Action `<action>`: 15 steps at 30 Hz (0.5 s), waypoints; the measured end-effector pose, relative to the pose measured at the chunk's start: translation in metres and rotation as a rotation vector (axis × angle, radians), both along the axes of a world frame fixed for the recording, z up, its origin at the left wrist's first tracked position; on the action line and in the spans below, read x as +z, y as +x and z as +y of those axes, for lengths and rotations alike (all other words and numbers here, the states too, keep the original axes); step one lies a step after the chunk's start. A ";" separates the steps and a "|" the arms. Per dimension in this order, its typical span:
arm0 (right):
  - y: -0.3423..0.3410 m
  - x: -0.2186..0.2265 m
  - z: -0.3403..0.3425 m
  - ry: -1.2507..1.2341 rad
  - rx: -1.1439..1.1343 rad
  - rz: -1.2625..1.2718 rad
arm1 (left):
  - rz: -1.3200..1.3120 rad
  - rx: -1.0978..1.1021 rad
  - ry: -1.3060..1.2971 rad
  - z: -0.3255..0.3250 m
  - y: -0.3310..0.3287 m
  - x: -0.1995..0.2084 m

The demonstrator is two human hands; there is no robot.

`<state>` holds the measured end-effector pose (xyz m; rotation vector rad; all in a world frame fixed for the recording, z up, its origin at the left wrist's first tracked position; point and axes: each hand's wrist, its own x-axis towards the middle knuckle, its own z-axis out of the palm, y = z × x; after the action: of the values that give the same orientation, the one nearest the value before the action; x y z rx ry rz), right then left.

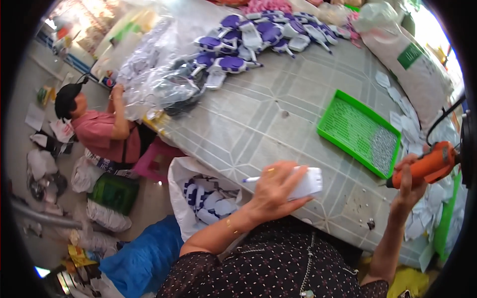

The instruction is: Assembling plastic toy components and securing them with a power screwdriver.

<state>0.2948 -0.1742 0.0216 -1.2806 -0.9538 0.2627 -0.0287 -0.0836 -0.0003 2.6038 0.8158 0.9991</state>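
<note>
My left hand [276, 192] is closed around a white plastic piece [312, 183] over the table's near edge. A thin stem with a purplish tip pokes out on the hand's left side. In my right hand [408, 187] is an orange power screwdriver [425, 166], its dark tip pointing left toward the table. Between the hands and a little farther off lies a green tray [325, 135] with a heap of small silvery screws [383, 145] at its right end. Several purple-and-white plastic pieces [271, 33] are piled at the table's far side.
A white sack [175, 191] of similar pieces stands open below the table edge. Clear plastic bags [171, 84] cover the far left corner, where a co-worker in pink [102, 130] sits. A bulging sack [408, 59] and loose white pieces [410, 126] line the right side.
</note>
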 end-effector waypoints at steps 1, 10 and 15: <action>-0.005 -0.004 -0.006 0.078 -0.172 -0.108 | -0.077 0.101 0.056 0.000 -0.023 0.001; -0.090 0.017 0.043 0.142 0.200 -0.954 | -0.147 0.886 -0.102 -0.048 -0.207 -0.098; -0.202 -0.014 0.229 0.134 0.551 -0.930 | 0.394 0.754 -0.273 -0.050 -0.229 -0.160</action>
<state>0.0931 0.0545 0.0071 -0.9728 -2.0864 0.0023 -0.2575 -0.1340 -0.1607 2.2901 1.9644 0.4412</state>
